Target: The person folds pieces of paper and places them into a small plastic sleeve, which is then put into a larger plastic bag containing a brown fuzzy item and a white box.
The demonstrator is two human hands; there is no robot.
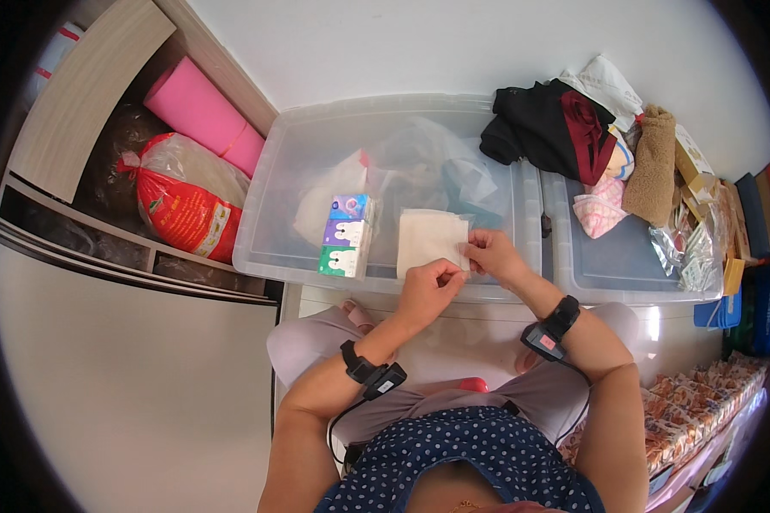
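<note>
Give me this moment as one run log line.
left hand: pinching at lower right corner of cream square packet; right hand: pinching its right edge; to its left: colourful packs; underneath: translucent bin

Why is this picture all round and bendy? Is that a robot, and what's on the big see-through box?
No robot here: this is a person with two bare hands, the left and the right. There is just one picture, looking down from a camera on the person's head. Its very wide lens makes the edges curve.

On the big see-through plastic box stands a row of small purple, blue and green printed packs. Beside it lies a flat, cream-coloured square packet. The right hand pinches that packet's edge. The left fingertips are at its near corner; whether they grip is hard to see.
</note>
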